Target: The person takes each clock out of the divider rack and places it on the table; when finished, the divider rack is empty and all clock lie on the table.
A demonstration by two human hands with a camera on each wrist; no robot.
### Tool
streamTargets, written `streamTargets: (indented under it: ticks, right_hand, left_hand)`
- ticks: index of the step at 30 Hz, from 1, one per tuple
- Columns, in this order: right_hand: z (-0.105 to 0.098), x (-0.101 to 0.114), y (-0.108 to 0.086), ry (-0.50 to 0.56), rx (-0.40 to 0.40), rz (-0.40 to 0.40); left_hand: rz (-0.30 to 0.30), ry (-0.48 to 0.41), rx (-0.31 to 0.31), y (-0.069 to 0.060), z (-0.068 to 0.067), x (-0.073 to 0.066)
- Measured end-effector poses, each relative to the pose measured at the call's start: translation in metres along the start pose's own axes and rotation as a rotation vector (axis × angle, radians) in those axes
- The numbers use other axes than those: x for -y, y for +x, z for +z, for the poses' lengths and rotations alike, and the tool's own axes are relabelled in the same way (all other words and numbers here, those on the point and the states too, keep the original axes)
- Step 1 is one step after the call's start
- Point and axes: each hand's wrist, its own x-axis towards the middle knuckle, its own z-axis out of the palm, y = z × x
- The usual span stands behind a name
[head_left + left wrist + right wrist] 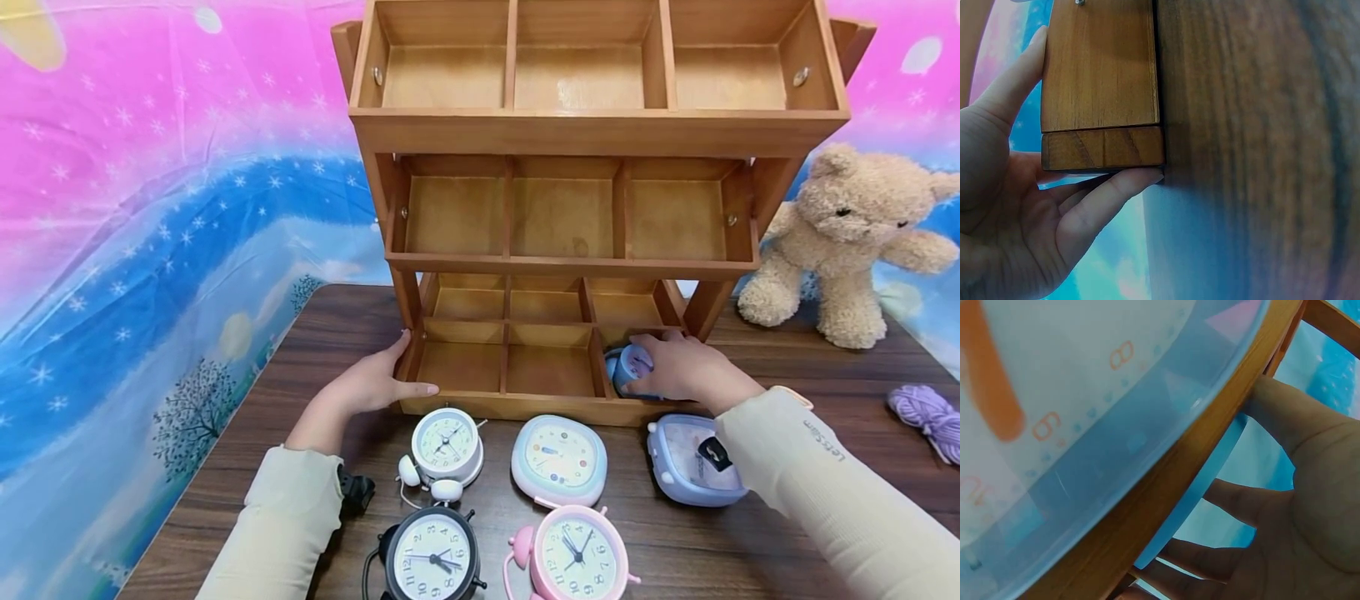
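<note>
The right hand [682, 367] grips a small blue clock [632, 367] in the front right compartment of the wooden rack's [570, 267] lowest tier. In the right wrist view its fingers curl about the blue clock [1194, 494], mostly hidden behind the tier's front edge. A periwinkle clock [682, 483] lies face up under the right wrist. At the left front corner of the same tier, the left hand [367, 379] holds the rack. The left wrist view shows its thumb and a finger [1016, 87] against the tier's wooden end [1100, 75].
On the table before the rack lie a white twin-bell clock [446, 442], a black one [435, 558], a pink one [577, 554] and a rounded white-and-blue clock [558, 454]. A teddy bear [847, 242] and purple yarn [926, 417] are at the right.
</note>
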Motion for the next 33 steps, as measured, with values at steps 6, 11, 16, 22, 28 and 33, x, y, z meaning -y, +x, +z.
streamTargets:
  ticks: [6, 11, 16, 22, 28, 33]
  right_hand:
    - [-0.0013, 0.0002, 0.0013, -0.013, -0.013, -0.012]
    - [-0.0013, -0.0003, 0.0019, -0.012, -0.022, -0.015]
    - [-0.0011, -0.0008, 0.0016, -0.008, -0.025, -0.014]
    - [-0.0027, -0.0017, 0.0017, 0.004, -0.036, -0.038]
    - [-0.0065, -0.0035, 0.0036, 0.006, -0.036, -0.052]
    - [-0.0079, -0.0046, 0.0014, 0.022, -0.035, -0.03]
  left_hand:
    - [0.008, 0.0, -0.004, -0.0007, -0.001, -0.0008]
    - [0.008, -0.003, -0.003, -0.0006, -0.0009, -0.0009]
    - [-0.001, -0.01, -0.004, 0.0005, 0.0005, -0.0003]
    - [-0.003, 0.0, -0.005, 0.0024, 0.0014, 0.0]
    - [-0.002, -0.002, -0.005, 0.0018, 0.0008, -0.0002]
    - [-0.001, -0.003, -0.005, 0.001, 0.0003, -0.0003]
